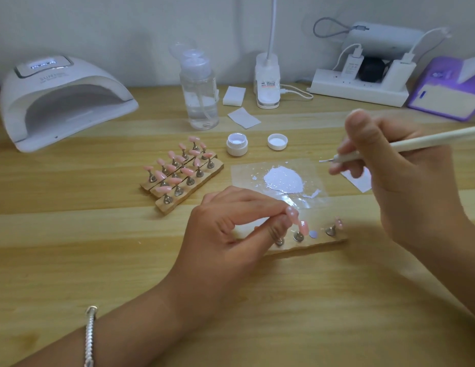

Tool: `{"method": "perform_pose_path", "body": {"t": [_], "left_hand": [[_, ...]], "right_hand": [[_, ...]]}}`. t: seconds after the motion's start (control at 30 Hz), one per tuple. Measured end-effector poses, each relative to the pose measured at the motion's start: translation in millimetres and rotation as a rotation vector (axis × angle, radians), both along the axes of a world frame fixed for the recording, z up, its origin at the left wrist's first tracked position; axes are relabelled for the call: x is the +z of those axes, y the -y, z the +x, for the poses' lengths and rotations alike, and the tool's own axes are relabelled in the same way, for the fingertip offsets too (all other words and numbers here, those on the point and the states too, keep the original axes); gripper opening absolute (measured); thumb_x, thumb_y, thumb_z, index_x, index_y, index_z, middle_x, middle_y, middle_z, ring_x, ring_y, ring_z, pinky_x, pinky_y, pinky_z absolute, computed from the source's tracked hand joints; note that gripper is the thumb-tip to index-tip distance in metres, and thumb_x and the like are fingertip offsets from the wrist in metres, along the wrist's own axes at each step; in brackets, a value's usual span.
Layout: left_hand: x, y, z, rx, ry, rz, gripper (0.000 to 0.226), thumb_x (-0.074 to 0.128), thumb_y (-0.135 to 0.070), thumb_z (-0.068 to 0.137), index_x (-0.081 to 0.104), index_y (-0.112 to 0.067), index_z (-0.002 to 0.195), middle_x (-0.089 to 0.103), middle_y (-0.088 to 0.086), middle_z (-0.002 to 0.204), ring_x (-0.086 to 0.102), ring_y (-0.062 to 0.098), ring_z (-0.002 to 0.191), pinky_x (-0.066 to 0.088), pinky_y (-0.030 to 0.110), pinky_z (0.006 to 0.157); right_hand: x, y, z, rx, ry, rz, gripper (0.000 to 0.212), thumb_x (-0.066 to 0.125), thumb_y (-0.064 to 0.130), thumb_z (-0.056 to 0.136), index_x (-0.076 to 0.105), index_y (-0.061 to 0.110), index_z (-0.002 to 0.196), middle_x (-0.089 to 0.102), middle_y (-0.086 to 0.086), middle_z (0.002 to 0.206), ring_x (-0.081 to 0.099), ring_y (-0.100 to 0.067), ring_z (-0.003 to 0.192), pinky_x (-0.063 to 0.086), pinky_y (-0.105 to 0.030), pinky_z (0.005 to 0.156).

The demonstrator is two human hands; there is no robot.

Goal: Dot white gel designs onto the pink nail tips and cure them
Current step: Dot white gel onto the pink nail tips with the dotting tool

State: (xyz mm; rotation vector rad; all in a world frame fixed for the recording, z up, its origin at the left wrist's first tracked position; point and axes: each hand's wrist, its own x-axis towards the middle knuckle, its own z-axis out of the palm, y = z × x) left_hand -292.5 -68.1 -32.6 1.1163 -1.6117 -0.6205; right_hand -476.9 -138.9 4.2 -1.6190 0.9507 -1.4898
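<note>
My left hand (231, 226) pinches a pink nail tip (292, 215) on its small metal stand, just above a wooden holder strip (310, 243) near the table's middle. Two other pink tips (303, 227) (338, 223) stand on that strip beside a bare magnet spot. My right hand (384, 165) grips a white dotting pen (416, 143), its fine tip pointing left above a clear palette sheet (318, 181) with a white gel puddle (283, 179). An open white gel jar (237, 144) and its lid (277, 141) sit behind the sheet.
Three wooden strips with several pink tips (182, 170) lie left of the palette. The white curing lamp (64, 99) stands at the back left. A pump bottle (199, 91), wipes (243, 117), a desk lamp base (267, 83), a power strip (361, 88) and a purple box (445, 96) line the back.
</note>
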Motion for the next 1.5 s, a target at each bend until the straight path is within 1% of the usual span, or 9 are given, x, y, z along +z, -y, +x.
{"method": "perform_pose_path", "body": {"t": [0.1, 0.17, 0.33, 0.53, 0.73, 0.9, 1.17, 1.37, 1.5], "left_hand": [[-1, 0, 0, -0.002, -0.005, 0.011, 0.006, 0.073, -0.025, 0.086, 0.079, -0.027, 0.087, 0.074, -0.017, 0.087, 0.069, 0.014, 0.093, 0.045, 0.058, 0.086], [-1, 0, 1, 0.002, -0.008, 0.011, 0.006, 0.073, -0.023, 0.085, 0.079, -0.024, 0.087, 0.074, -0.017, 0.087, 0.069, 0.013, 0.093, 0.046, 0.059, 0.086], [-1, 0, 1, 0.006, -0.019, 0.009, 0.007, 0.072, -0.024, 0.085, 0.077, -0.028, 0.089, 0.074, -0.018, 0.087, 0.069, 0.011, 0.093, 0.046, 0.058, 0.086], [-2, 0, 1, 0.003, -0.014, 0.011, 0.006, 0.073, -0.024, 0.086, 0.077, -0.028, 0.089, 0.074, -0.018, 0.085, 0.069, 0.012, 0.092, 0.046, 0.058, 0.085], [-2, 1, 1, 0.012, -0.009, 0.017, 0.008, 0.073, -0.024, 0.086, 0.077, -0.029, 0.088, 0.074, -0.019, 0.087, 0.069, 0.011, 0.093, 0.046, 0.058, 0.085], [-2, 1, 1, 0.017, 0.007, 0.016, 0.007, 0.072, -0.025, 0.086, 0.077, -0.029, 0.087, 0.074, -0.019, 0.087, 0.069, 0.011, 0.092, 0.046, 0.057, 0.086], [-1, 1, 1, 0.015, -0.001, 0.026, 0.008, 0.071, -0.025, 0.086, 0.078, -0.028, 0.088, 0.074, -0.019, 0.087, 0.069, 0.013, 0.093, 0.046, 0.057, 0.086], [-1, 1, 0, 0.015, -0.014, 0.027, 0.008, 0.073, -0.024, 0.085, 0.077, -0.031, 0.085, 0.074, -0.020, 0.089, 0.069, 0.010, 0.093, 0.046, 0.058, 0.087], [0, 0, 1, 0.004, 0.005, 0.027, 0.010, 0.075, -0.024, 0.084, 0.075, -0.029, 0.092, 0.074, -0.020, 0.089, 0.069, 0.011, 0.093, 0.045, 0.058, 0.087]], "right_hand": [[-5, 6, -5, -0.038, -0.187, 0.107, 0.055, 0.041, 0.059, 0.098, 0.076, 0.022, 0.076, 0.071, 0.003, 0.068, 0.061, -0.013, 0.066, 0.038, -0.005, 0.055], [-11, 11, -7, -0.033, -0.261, 0.176, 0.059, 0.037, 0.061, 0.096, 0.077, 0.021, 0.078, 0.072, 0.003, 0.069, 0.062, -0.005, 0.067, 0.039, -0.004, 0.053], [-26, 22, -9, -0.021, -0.338, 0.125, 0.045, 0.046, 0.046, 0.096, 0.071, 0.016, 0.073, 0.057, -0.005, 0.058, 0.052, -0.008, 0.058, 0.038, -0.018, 0.056], [-32, 23, -10, 0.021, -0.385, 0.116, 0.039, 0.049, 0.045, 0.096, 0.075, 0.023, 0.076, 0.067, 0.006, 0.064, 0.060, 0.003, 0.073, 0.038, -0.010, 0.070], [-34, 24, -9, 0.038, -0.380, 0.130, 0.039, 0.049, 0.044, 0.097, 0.077, 0.021, 0.080, 0.071, 0.001, 0.069, 0.067, -0.010, 0.078, 0.047, -0.028, 0.080], [-33, 23, -9, 0.021, -0.349, 0.109, 0.039, 0.048, 0.044, 0.098, 0.076, 0.025, 0.080, 0.070, 0.007, 0.068, 0.064, 0.001, 0.076, 0.043, -0.011, 0.073], [-31, 22, -9, 0.025, -0.333, 0.140, 0.041, 0.048, 0.045, 0.097, 0.077, 0.023, 0.080, 0.070, 0.000, 0.068, 0.065, -0.004, 0.070, 0.046, -0.017, 0.069], [-23, 17, -6, -0.012, -0.225, 0.098, 0.045, 0.041, 0.042, 0.099, 0.075, 0.014, 0.091, 0.073, 0.002, 0.077, 0.066, 0.003, 0.073, 0.047, -0.009, 0.061], [-14, 9, -2, 0.012, -0.097, 0.048, 0.045, 0.042, 0.049, 0.097, 0.075, 0.020, 0.091, 0.077, 0.003, 0.088, 0.073, -0.014, 0.084, 0.056, -0.029, 0.070]]}}
